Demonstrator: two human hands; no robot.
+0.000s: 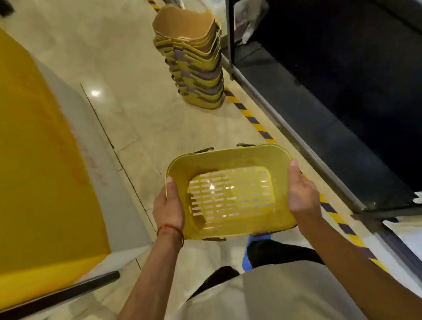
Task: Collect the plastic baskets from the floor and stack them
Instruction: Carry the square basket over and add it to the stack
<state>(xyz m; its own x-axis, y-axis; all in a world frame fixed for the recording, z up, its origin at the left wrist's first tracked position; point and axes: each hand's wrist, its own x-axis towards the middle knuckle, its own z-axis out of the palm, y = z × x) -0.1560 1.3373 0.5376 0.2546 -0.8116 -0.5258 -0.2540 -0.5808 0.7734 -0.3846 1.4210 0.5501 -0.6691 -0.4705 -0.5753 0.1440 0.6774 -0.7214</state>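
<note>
Yellow basket (232, 192) carried upright, clear of floor (120, 64): left hand (168, 210) and right hand (301, 193) each clamp rim side. Tall basket stack (194, 61) ahead, well apart. Remaining, judged: carry over, nest on top.

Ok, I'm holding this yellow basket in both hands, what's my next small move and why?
Probably step forward toward the stack of baskets ahead: your left hand and right hand grip the empty yellow basket by its sides, but the stack stands farther along the floor.
</note>
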